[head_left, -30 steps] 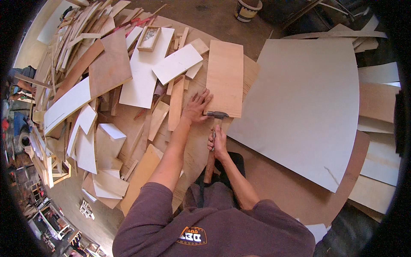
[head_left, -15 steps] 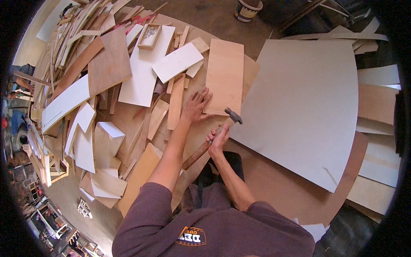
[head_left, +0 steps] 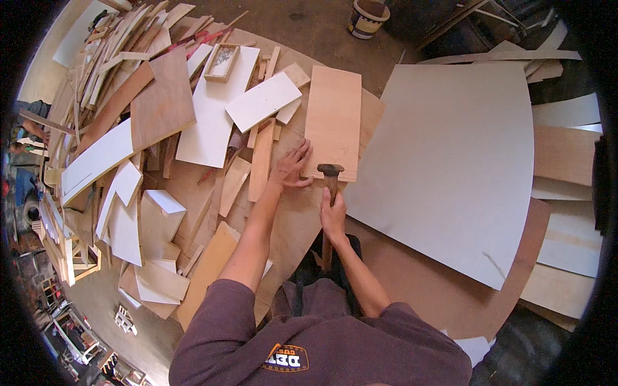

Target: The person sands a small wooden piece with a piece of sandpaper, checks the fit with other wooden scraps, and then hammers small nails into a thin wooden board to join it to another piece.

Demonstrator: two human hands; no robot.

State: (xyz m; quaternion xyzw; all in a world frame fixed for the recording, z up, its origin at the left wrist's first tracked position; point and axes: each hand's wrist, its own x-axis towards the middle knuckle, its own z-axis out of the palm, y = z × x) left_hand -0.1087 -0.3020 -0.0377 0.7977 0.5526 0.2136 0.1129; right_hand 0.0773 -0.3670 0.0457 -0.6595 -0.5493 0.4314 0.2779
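Note:
A pale wooden board [head_left: 335, 116] lies lengthwise on the plywood work surface [head_left: 288, 222] in front of me. My left hand [head_left: 293, 167] rests at its near left corner, fingers spread and touching the edge. In my right hand [head_left: 333, 215] is a hammer [head_left: 331, 171], gripped by its wooden handle. The hammer head is over the board's near edge; whether it touches the wood I cannot tell. Part of the handle is hidden behind my fingers and wrist. Left of my left hand lies a narrow wooden strip [head_left: 261, 164].
A large white panel [head_left: 444, 161] covers the right side. Wood offcuts and white boards [head_left: 219, 106] crowd the left, with a small wooden box [head_left: 222, 62] of small metal-looking pieces on top. A bucket [head_left: 368, 18] stands on the floor at the far side.
The hammer has swung from a slant to nearly straight ahead, its head moving left over the board's near edge. My left hand stays at the board's corner.

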